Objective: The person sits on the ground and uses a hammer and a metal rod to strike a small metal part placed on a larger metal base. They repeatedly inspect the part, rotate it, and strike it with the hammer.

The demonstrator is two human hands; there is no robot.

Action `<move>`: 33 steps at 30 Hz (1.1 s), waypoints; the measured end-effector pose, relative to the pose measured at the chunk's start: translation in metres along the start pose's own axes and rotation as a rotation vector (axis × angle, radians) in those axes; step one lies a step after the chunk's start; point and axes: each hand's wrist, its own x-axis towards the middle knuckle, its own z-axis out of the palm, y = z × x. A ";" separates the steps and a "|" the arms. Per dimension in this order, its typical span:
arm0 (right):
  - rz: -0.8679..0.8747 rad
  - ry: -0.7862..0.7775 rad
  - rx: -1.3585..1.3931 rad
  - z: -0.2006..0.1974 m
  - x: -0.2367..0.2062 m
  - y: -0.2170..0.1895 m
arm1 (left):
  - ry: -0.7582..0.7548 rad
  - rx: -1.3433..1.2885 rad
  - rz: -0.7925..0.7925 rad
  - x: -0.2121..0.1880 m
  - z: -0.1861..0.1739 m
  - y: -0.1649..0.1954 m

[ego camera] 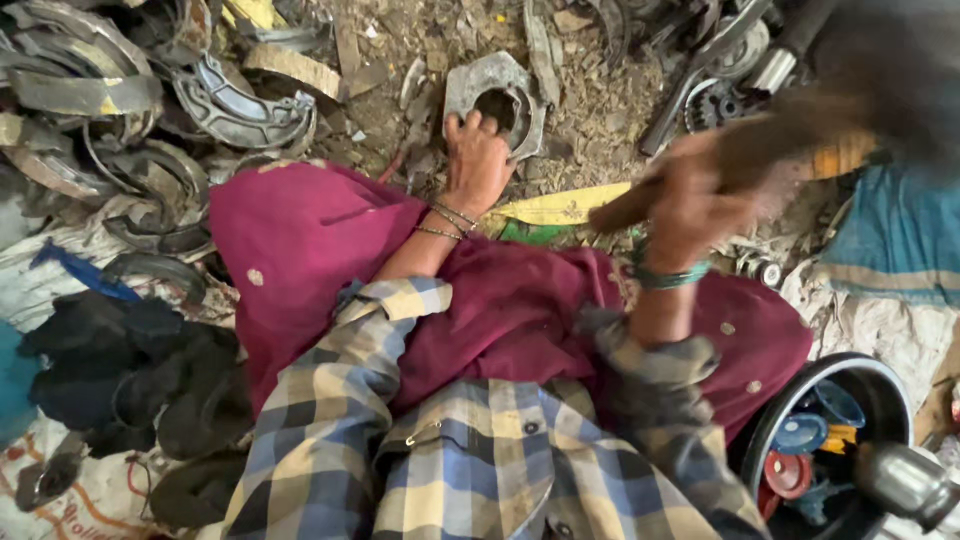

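Observation:
My left hand [477,160] reaches forward and grips a grey metal casting [495,82] with a round hole, lying on the dirty ground. My fingers curl over its lower edge. My right hand [690,205] is raised and blurred, closed around a wooden handle [770,160] of a tool that slants up to the right; its head is smeared by motion. Thin bangles sit on my left wrist, a green band on my right. A magenta cloth [300,235] covers my lap, and I wear a checked shirt.
Curved metal brake-shoe parts [235,100] pile up at the left. Dark rags [120,370] lie at lower left. A black bowl [880,385] with small coloured discs stands at lower right. Metal rods and gears [720,70] lie at upper right, beside a blue cloth [900,235].

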 end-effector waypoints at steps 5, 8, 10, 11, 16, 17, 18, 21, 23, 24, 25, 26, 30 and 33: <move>-0.261 0.262 -0.036 0.006 0.047 -0.014 | 0.004 -0.036 -0.015 0.000 0.009 -0.002; -0.031 -0.146 -0.485 0.047 -0.028 0.022 | 0.159 -0.008 0.023 0.002 0.017 -0.005; 0.291 -0.529 -0.548 0.062 -0.080 0.047 | 0.156 0.024 0.027 0.004 0.016 -0.004; 0.265 -0.491 -0.532 0.063 -0.095 0.058 | 0.074 0.031 0.006 0.004 0.014 -0.003; 0.353 -0.222 -0.415 0.017 -0.059 0.045 | 0.010 0.031 -0.040 0.005 0.011 0.003; 0.452 -0.132 -0.325 0.007 -0.035 0.030 | 0.000 -0.030 -0.045 0.005 0.009 0.004; 0.171 -0.055 -0.317 0.000 -0.010 0.016 | -0.004 -0.083 -0.048 0.006 0.007 0.004; -0.369 0.336 -0.310 -0.009 0.063 -0.012 | -0.001 -0.049 -0.075 0.008 0.002 0.003; -0.282 0.327 -0.066 0.003 0.067 -0.015 | -0.003 -0.038 -0.055 0.010 0.000 0.002; -0.278 0.286 -0.161 0.013 0.053 -0.010 | -0.010 -0.040 -0.046 0.010 0.000 0.002; -0.276 0.193 -0.344 0.023 0.031 -0.002 | 0.007 -0.042 -0.042 0.010 0.000 0.002; -0.172 0.007 -0.500 0.038 0.000 0.009 | 0.029 -0.039 -0.037 0.011 0.001 0.002; 0.493 -0.569 -0.547 0.056 -0.101 0.053 | -0.131 0.063 -0.044 0.012 0.011 0.005; 0.572 -0.379 -0.375 0.034 -0.100 0.053 | 0.097 0.172 -0.067 0.011 0.017 0.003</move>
